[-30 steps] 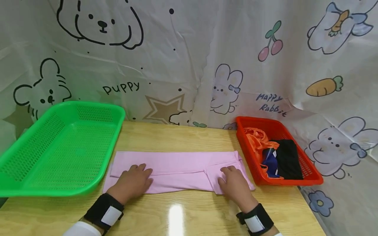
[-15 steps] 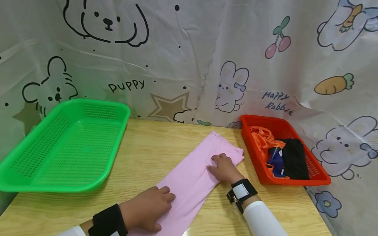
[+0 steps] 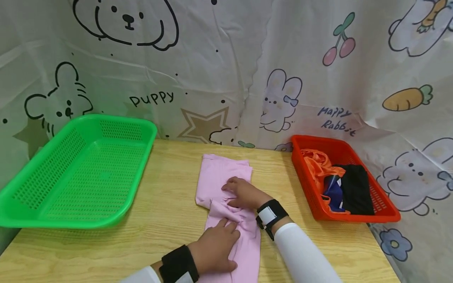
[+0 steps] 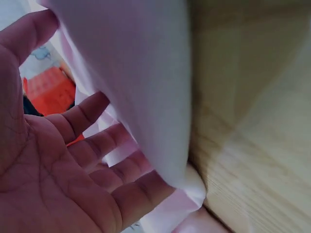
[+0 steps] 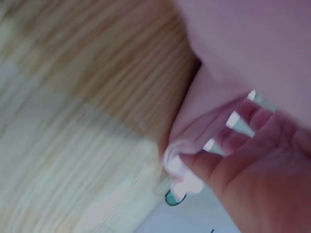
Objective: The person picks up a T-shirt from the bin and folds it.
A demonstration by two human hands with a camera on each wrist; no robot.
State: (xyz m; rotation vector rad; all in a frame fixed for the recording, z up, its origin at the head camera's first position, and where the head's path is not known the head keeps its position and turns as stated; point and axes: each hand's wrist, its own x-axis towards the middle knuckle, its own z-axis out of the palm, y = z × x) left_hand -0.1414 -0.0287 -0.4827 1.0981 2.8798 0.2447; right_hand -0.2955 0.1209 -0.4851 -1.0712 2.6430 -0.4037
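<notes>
A pink folded garment [image 3: 226, 177] lies lengthwise on the wooden table, its near end running out of the head view. Its exact kind cannot be told. Wrinkles bunch up across its middle, between the two hands. My left hand [image 3: 216, 245] rests on the nearer part; in the left wrist view its fingers [image 4: 80, 116] look fairly straight against the cloth [image 4: 131, 73]. Farther up, my right hand [image 3: 245, 192] touches the garment just above the wrinkles. Seen from the right wrist, the thumb [image 5: 201, 162] meets a rolled edge of cloth, while the other fingertips are partly hidden.
A green plastic basket [image 3: 136, 188] with nothing in it stands at the left. At the right is a red basket [image 3: 383, 204] holding orange, dark blue and black cloth [image 3: 357, 190]. A printed curtain [image 3: 209, 59] hangs behind the table [image 3: 170, 204].
The garment has turned from lying crosswise, through a diagonal, to pointing away from me. Both hands have moved with it, the right one leftward, and its middle is now bunched.
</notes>
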